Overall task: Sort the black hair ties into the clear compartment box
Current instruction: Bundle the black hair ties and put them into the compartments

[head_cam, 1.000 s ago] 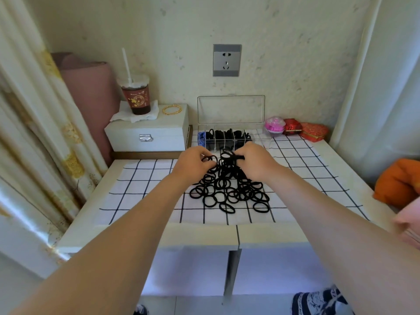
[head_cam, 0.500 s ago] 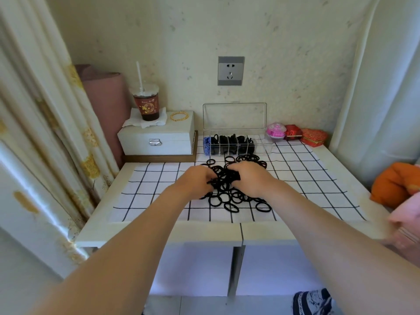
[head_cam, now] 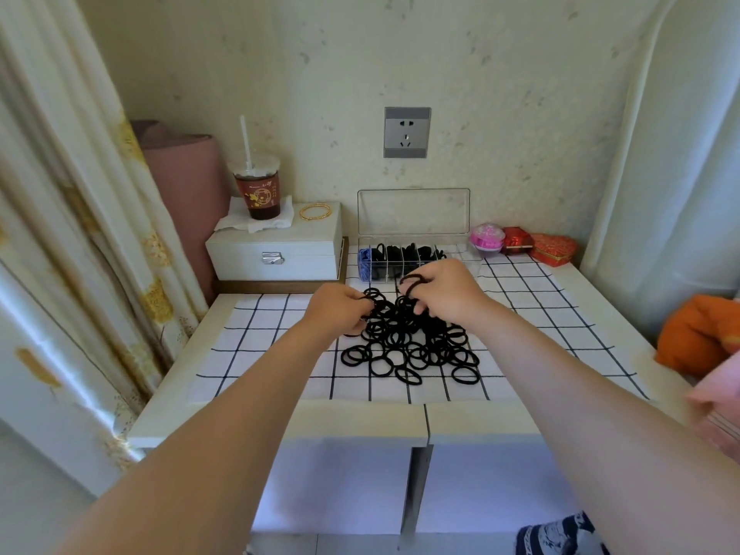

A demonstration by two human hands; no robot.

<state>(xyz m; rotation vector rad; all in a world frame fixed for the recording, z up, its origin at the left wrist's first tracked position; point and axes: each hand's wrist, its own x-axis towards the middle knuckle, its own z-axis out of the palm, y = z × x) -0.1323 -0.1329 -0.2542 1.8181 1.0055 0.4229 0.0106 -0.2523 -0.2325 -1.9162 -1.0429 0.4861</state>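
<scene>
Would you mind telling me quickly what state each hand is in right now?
Left hand: closed, gripping black hair ties.
Right hand: closed, pinching black hair ties too.

Legible text: none can be read.

Drink cup (head_cam: 257, 185), set on the white jewellery box (head_cam: 276, 246): a dark red label (head_cam: 258, 195) is printed with a round gold emblem and short columns of gold characters, too small to be read.

Red box (head_cam: 553, 249), by the wall: gold patterning is seen, but no characters can be made out.
</scene>
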